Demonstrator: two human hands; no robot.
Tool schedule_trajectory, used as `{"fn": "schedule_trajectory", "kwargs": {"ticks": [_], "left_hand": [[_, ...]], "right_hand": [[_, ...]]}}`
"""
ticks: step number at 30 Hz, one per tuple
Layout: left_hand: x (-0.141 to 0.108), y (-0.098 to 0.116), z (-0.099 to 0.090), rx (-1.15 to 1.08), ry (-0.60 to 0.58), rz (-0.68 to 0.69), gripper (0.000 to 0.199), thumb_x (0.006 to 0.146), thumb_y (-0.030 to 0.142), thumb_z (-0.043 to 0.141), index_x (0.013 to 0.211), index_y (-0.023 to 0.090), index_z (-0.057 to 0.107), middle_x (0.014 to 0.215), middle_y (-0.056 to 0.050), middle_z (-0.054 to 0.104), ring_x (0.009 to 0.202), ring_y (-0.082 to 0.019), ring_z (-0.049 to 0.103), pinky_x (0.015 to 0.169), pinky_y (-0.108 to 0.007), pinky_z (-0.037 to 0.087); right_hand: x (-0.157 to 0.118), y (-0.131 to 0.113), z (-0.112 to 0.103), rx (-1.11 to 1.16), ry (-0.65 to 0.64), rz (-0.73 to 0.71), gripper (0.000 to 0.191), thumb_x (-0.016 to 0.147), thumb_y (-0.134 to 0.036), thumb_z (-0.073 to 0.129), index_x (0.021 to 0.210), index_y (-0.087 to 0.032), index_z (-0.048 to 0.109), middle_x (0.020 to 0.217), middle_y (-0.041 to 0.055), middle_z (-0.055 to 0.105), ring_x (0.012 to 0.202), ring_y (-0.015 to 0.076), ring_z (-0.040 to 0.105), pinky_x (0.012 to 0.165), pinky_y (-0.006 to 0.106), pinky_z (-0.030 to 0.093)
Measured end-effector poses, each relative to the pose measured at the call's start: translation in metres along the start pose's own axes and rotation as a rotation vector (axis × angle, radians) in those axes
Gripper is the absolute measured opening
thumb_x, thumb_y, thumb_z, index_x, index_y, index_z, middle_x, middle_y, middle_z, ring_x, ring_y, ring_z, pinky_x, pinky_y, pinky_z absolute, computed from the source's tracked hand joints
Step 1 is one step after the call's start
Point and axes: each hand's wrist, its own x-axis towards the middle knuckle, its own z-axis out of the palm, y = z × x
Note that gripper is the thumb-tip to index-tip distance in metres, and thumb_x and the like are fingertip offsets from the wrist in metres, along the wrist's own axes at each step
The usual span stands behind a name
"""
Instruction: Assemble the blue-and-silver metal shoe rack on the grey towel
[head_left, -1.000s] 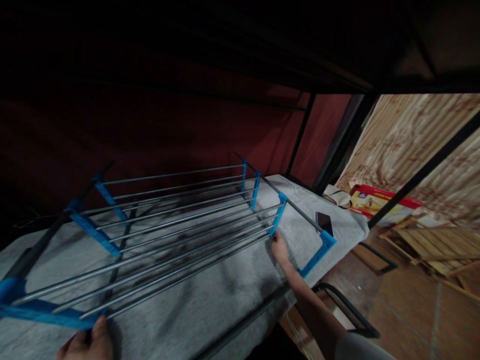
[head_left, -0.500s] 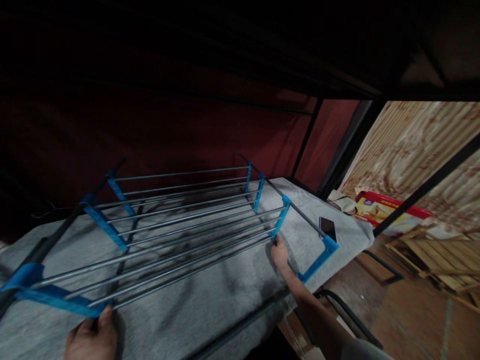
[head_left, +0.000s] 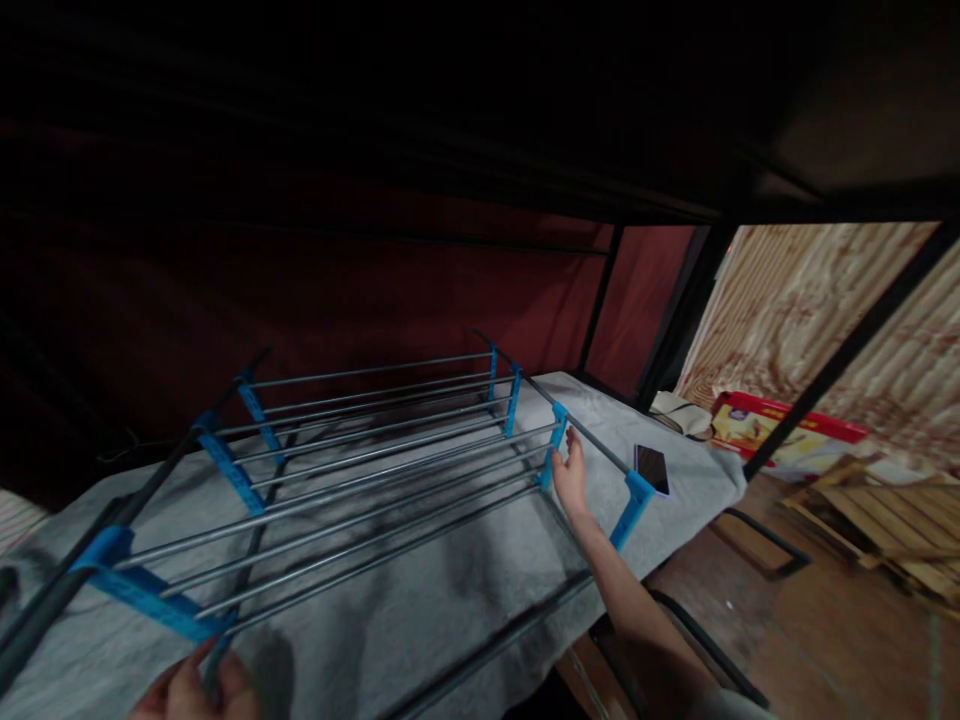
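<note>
A shoe rack [head_left: 360,450] of grey metal tubes and blue plastic brackets lies across a grey-covered bed. At the bottom left, my left hand [head_left: 199,690] is closed around a dark tube, just below a blue bracket [head_left: 150,598]; the frame's lower edge cuts off part of this hand. My right hand [head_left: 571,480] is at the rack's right side, beside another blue bracket [head_left: 553,450]. Its fingers are stretched upward and apart from the thumb, close to the side tube. Whether the palm touches the bracket is hard to tell.
A phone [head_left: 651,469] lies on the bed's grey cover [head_left: 694,450] to the right. Black bed posts [head_left: 690,300] and a low dark overhead frame surround the space. Beyond the bed are a red and yellow box [head_left: 780,430] and folded wooden slats [head_left: 885,510] on the floor.
My right hand has let go of the lower bracket end and moved up along it, its fingers opening out. The left hand stays at the near corner. The view has shifted slightly.
</note>
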Motion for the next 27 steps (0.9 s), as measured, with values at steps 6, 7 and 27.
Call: {"fn": "schedule_trajectory", "kwargs": {"ticks": [6, 7, 27], "left_hand": [[0.012, 0.15, -0.028, -0.012, 0.054, 0.643, 0.039, 0.096, 0.035, 0.045, 0.13, 0.02, 0.055, 0.131, -0.018, 0.06, 0.125, -0.034, 0.055, 0.107, -0.051, 0.042], [0.024, 0.172, -0.029, 0.03, 0.041, 0.707, 0.042, 0.097, 0.035, 0.044, 0.134, 0.018, 0.054, 0.133, -0.019, 0.059, 0.127, -0.035, 0.053, 0.108, -0.052, 0.04], [0.101, 0.211, 0.016, 0.192, -0.372, 0.852, 0.047, 0.099, 0.048, 0.033, 0.11, 0.024, 0.072, 0.092, -0.006, 0.073, 0.088, -0.024, 0.068, 0.068, -0.03, 0.043]], "right_hand": [[0.036, -0.027, -0.002, 0.054, -0.048, -0.082, 0.049, 0.088, -0.036, 0.05, 0.132, -0.017, 0.059, 0.129, 0.0112, 0.067, 0.128, 0.0252, 0.056, 0.113, 0.045, 0.04], [0.038, -0.03, -0.002, 0.054, -0.049, -0.081, 0.047, 0.088, -0.036, 0.05, 0.129, -0.017, 0.06, 0.124, 0.0104, 0.069, 0.123, 0.0255, 0.059, 0.111, 0.045, 0.042], [0.038, -0.021, 0.0, -0.006, -0.017, -0.067, 0.034, 0.092, -0.046, 0.05, 0.102, -0.019, 0.069, 0.102, 0.0101, 0.073, 0.105, 0.0271, 0.065, 0.101, 0.045, 0.049]]}}
